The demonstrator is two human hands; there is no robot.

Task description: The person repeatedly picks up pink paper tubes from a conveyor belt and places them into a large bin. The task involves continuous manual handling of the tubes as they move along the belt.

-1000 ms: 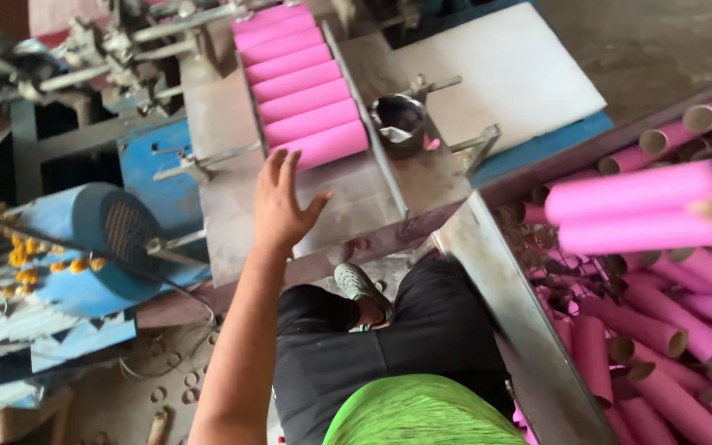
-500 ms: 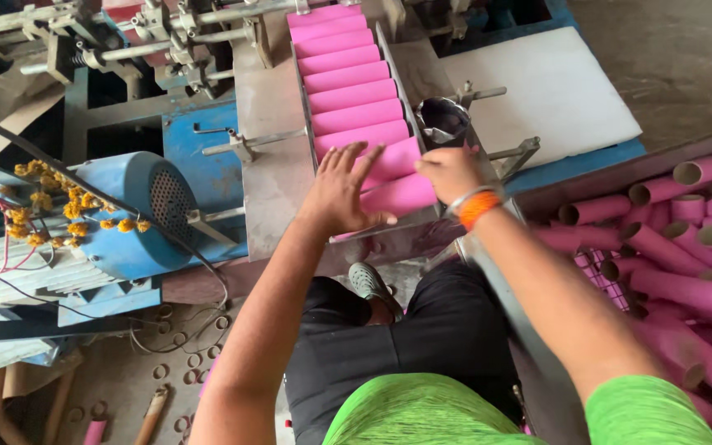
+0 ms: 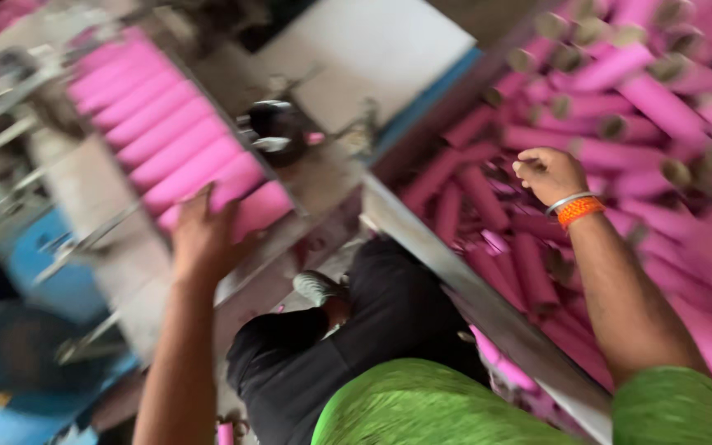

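The person's left hand point(image 3: 201, 239) lies flat and spread on the near end of a row of pink tubes point(image 3: 162, 156) stacked in the slanted metal feed tray point(image 3: 323, 185) of a machine. The fingers are extended, not curled round anything; their tips press on the lowest tube of the row, which sits directly under and just beyond them. About seven tubes can be counted in the tray, though blur makes the count uncertain. They lie side by side, touching, one above the next up the slope away from the fingertips. Each tube's long axis runs across the tray, from lower left to upper right in the view, crosswise to the fingers.

The right hand point(image 3: 547, 175) is curled into a loose fist over a bin heaped with loose pink tubes point(image 3: 653, 107). The blur hides whether the fingers close on a tube or on nothing. An orange band and a thin metal bangle point(image 3: 574, 206) circle that wrist. The tubes in the heap are too many to count, several dozen at least, and point in many directions; those just beneath the knuckles run roughly toward the person. A metal edge point(image 3: 471, 305) of the bin lies between the two hands.
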